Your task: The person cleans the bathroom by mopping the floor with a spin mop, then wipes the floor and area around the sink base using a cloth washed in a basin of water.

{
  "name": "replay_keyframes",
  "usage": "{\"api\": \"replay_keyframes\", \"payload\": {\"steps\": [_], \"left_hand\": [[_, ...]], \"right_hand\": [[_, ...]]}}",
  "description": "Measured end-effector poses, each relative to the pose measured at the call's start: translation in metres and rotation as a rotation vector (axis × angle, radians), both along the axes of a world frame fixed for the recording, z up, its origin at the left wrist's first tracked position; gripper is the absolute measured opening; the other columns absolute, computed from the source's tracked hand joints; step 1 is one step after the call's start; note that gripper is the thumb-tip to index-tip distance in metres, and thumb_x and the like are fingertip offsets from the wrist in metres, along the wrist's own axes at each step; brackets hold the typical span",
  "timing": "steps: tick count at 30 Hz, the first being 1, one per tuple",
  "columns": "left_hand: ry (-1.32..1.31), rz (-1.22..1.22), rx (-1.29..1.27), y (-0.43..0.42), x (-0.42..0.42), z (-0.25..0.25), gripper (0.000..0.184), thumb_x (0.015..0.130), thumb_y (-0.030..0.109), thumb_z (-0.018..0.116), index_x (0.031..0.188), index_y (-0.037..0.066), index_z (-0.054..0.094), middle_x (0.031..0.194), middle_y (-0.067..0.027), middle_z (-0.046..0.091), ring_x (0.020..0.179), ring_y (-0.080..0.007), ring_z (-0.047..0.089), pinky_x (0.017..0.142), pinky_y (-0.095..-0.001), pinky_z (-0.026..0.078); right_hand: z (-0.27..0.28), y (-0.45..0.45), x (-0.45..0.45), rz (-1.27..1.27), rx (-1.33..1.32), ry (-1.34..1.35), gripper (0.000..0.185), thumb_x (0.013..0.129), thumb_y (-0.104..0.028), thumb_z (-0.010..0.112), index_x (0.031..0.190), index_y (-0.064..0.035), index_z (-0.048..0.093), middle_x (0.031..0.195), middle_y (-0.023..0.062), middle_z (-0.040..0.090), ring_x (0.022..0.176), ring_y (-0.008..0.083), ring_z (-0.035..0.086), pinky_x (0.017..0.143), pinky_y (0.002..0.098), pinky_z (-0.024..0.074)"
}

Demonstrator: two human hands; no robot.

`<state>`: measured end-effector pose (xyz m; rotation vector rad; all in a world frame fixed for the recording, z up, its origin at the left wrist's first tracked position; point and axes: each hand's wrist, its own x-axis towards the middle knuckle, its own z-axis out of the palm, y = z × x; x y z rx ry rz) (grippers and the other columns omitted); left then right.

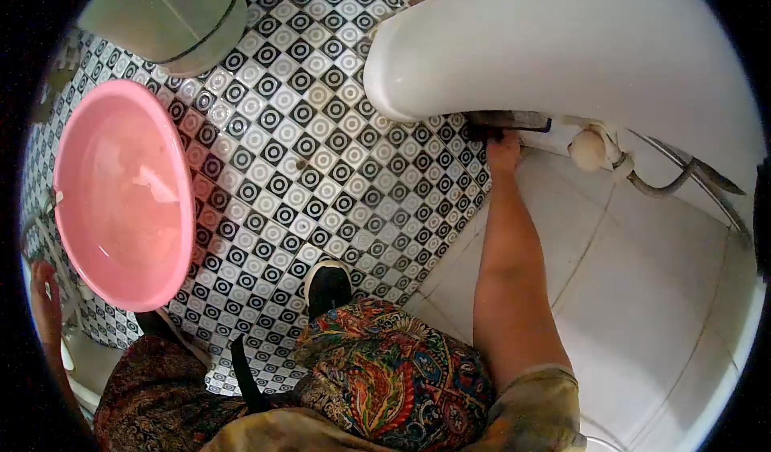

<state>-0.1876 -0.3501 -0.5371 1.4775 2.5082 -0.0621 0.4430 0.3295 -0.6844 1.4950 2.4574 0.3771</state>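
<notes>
My right arm stretches forward to the base of the white pedestal washbasin (450, 66). My right hand (504, 151) is at a dark, bottle-like object (514, 121) lying low behind the pedestal. Its fingers seem closed at that object's dark end, but shadow and the basin hide most of them. At the far left edge my left hand (46, 287) hangs beside the pink basin (189, 203), fingers loosely bent and apart, with nothing visible in them. Pale, clear-looking liquid appears to lie in the pink basin.
A pale green bucket (185, 18) stands at the upper left. Pipes with a round white fitting (589, 148) and a grey hose (662, 187) run along the tiled wall (634, 267). Black-and-white patterned tiles (297, 171) cover the floor around my shoe (328, 290).
</notes>
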Motion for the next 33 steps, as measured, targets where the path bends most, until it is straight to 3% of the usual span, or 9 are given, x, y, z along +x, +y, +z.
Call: {"api": "replay_keyframes", "payload": {"steps": [4,6,12,15,19,21,24,30,33], "left_hand": [[0.003,0.018,-0.031,0.004,0.003,0.0,0.023,0.081,0.005,0.047,0.104,0.003,0.047,0.097,-0.0148,0.052,0.087,-0.0288,0.051,0.076,-0.0335,0.042],[0.004,0.016,-0.055,0.009,0.008,-0.004,0.021,0.081,0.008,0.048,0.102,0.003,0.048,0.095,-0.0142,0.053,0.084,-0.0288,0.052,0.074,-0.0339,0.043],[-0.044,0.052,0.039,0.014,0.008,-0.014,0.013,0.081,-0.001,0.042,0.094,0.0,0.045,0.088,-0.0129,0.049,0.081,-0.0267,0.049,0.074,-0.0309,0.04],[0.017,0.062,-0.025,0.023,0.015,-0.03,0.007,0.079,-0.003,0.042,0.084,0.0,0.044,0.079,-0.0116,0.046,0.074,-0.0251,0.048,0.068,-0.0301,0.039],[-0.13,0.043,0.003,0.057,0.027,-0.028,0.005,0.077,-0.005,0.043,0.08,-0.001,0.044,0.076,-0.0113,0.045,0.072,-0.0241,0.047,0.066,-0.0293,0.038],[-0.124,0.055,0.046,0.057,0.028,-0.035,0.004,0.078,-0.004,0.043,0.08,-0.001,0.044,0.077,-0.0114,0.045,0.072,-0.0241,0.047,0.066,-0.0287,0.039],[-0.412,0.45,0.396,0.048,0.026,-0.045,0.004,0.078,-0.004,0.043,0.081,-0.002,0.045,0.077,-0.0112,0.046,0.07,-0.0239,0.047,0.065,-0.0282,0.039],[-0.481,0.402,0.27,0.046,0.027,-0.045,0.005,0.078,-0.004,0.043,0.082,-0.002,0.045,0.078,-0.0107,0.047,0.07,-0.0231,0.047,0.066,-0.0278,0.039],[-0.168,0.086,0.061,0.058,0.026,-0.036,0.004,0.078,-0.003,0.043,0.082,-0.001,0.045,0.078,-0.0103,0.046,0.071,-0.0226,0.047,0.067,-0.0278,0.039]], "right_hand": [[-0.003,0.017,0.002,-0.128,-0.347,0.289,0.042,0.071,-0.008,0.047,0.112,-0.0048,0.047,0.121,0.0196,0.04,0.112,0.0351,0.037,0.094,0.0375,0.032],[-0.022,0.015,0.014,0.098,-0.156,-0.042,0.044,0.07,-0.006,0.046,0.113,-0.0072,0.047,0.123,0.0173,0.04,0.114,0.0343,0.034,0.098,0.0367,0.0285],[-0.028,0.014,0.062,-0.293,-0.324,0.004,0.049,0.073,-0.013,0.05,0.121,-0.0108,0.041,0.13,0.0132,0.031,0.118,0.0329,0.031,0.097,0.0365,0.0301],[-0.061,0.02,0.123,-0.12,-0.327,-0.239,0.046,0.075,-0.018,0.052,0.119,-0.0103,0.044,0.128,0.0159,0.035,0.114,0.0345,0.035,0.095,0.0364,0.0321],[0.03,-0.064,0.027,-0.219,-0.335,-0.249,0.046,0.072,-0.014,0.053,0.117,-0.0094,0.046,0.126,0.0169,0.037,0.111,0.0356,0.039,0.092,0.0369,0.0341],[0.032,-0.088,0.033,0.0,-0.067,0.262,0.047,0.066,-0.007,0.054,0.113,-0.0085,0.049,0.122,0.0165,0.04,0.107,0.0356,0.041,0.091,0.0385,0.0342],[0.048,-0.133,0.025,0.061,-0.135,0.258,0.046,0.07,-0.012,0.052,0.115,-0.0112,0.047,0.122,0.0173,0.039,0.113,0.0363,0.035,0.096,0.0442,0.0286],[0.048,-0.192,0.018,0.336,-0.483,0.226,0.046,0.061,-0.002,0.054,0.106,-0.0049,0.051,0.118,0.0159,0.041,0.108,0.0344,0.038,0.091,0.0418,0.0329],[0.031,-0.2,0.042,0.252,-0.34,0.391,0.044,0.063,-0.004,0.055,0.107,-0.0038,0.05,0.119,0.0165,0.041,0.108,0.0348,0.038,0.092,0.0412,0.0322]]}}
